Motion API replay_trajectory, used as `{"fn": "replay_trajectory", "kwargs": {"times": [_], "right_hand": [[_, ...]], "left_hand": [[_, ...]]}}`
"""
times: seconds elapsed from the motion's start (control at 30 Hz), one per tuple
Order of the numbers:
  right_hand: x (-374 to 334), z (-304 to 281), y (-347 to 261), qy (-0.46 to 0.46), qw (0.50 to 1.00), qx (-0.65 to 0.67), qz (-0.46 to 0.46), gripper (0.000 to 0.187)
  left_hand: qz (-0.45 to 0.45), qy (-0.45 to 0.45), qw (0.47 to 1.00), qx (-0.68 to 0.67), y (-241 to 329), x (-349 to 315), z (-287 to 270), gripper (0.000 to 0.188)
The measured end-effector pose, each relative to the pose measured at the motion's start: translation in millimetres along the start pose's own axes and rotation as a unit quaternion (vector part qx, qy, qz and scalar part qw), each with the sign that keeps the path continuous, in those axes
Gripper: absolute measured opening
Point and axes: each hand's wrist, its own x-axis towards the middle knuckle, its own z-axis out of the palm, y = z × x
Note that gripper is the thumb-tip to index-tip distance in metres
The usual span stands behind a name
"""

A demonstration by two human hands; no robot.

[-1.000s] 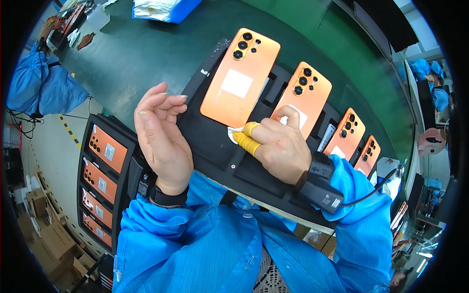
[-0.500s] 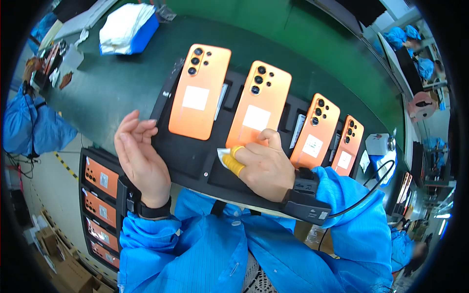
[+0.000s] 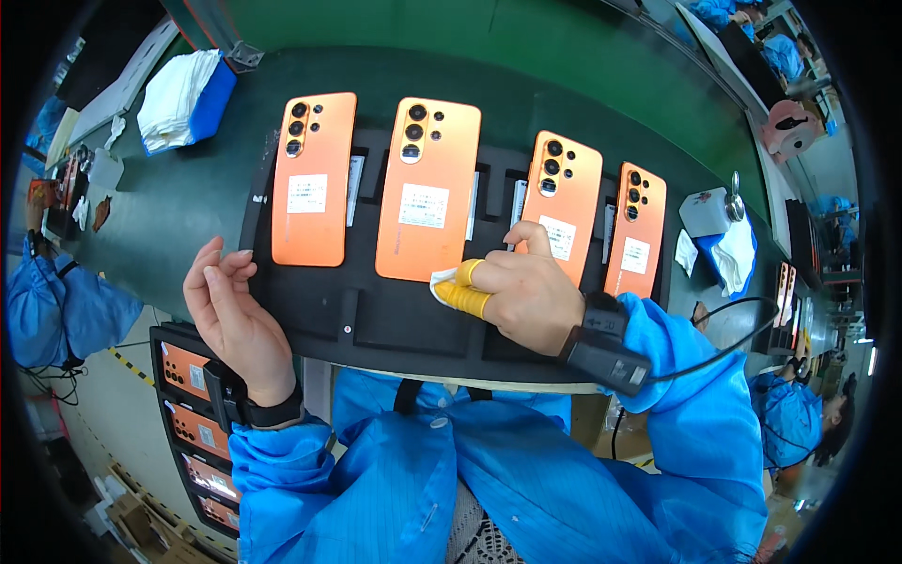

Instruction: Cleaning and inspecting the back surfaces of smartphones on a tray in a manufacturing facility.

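Note:
Several orange phones lie back-up in a row on a black tray [image 3: 305,305], each with a white label. My right hand [image 3: 526,296], with yellow finger covers, pinches a small white wipe [image 3: 440,280] at the lower right corner of the second phone [image 3: 399,256]. Its knuckles partly cover the lower end of the third phone [image 3: 578,188]. My left hand [image 3: 240,329] hovers near the tray's left edge, fingers loosely curled and apart, holding nothing. Closest to it is the first phone [image 3: 310,235]. At the row's right end lies the fourth phone [image 3: 650,211].
A blue box of white wipes [image 3: 174,103] stands at the back left; another blue holder [image 3: 738,258] with white wipes is on the right. Below the table's left side, a second tray [image 3: 171,350] holds more orange phones. A cable [image 3: 723,348] trails from my right wrist device. Other people sit nearby.
The view has shifted, so the phones appear further left. My right hand with the wipe has moved from over the second phone's lower part to its lower right corner. My left hand stays loosely curled.

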Motion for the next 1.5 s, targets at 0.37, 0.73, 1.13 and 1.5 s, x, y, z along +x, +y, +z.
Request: {"fn": "replay_trajectory", "kwargs": {"times": [0.37,0.73,1.13,1.5], "right_hand": [[-53,-8,11,0.111,0.978,-0.101,0.143,0.019],[-83,-17,9,0.138,0.953,-0.136,0.234,0.032],[-118,-33,27,0.176,0.951,-0.118,0.226,0.018],[-168,-19,7,0.158,0.958,-0.043,0.235,0.015]], "left_hand": [[-0.004,-0.016,1.000,0.023,0,3,0,0.024],[-0.004,-0.021,0.999,0.043,-1,5,-1,0.024],[-0.005,-0.036,0.997,0.068,-3,8,-5,0.024],[-0.018,-0.045,0.994,0.097,-7,15,-9,0.026]]}}
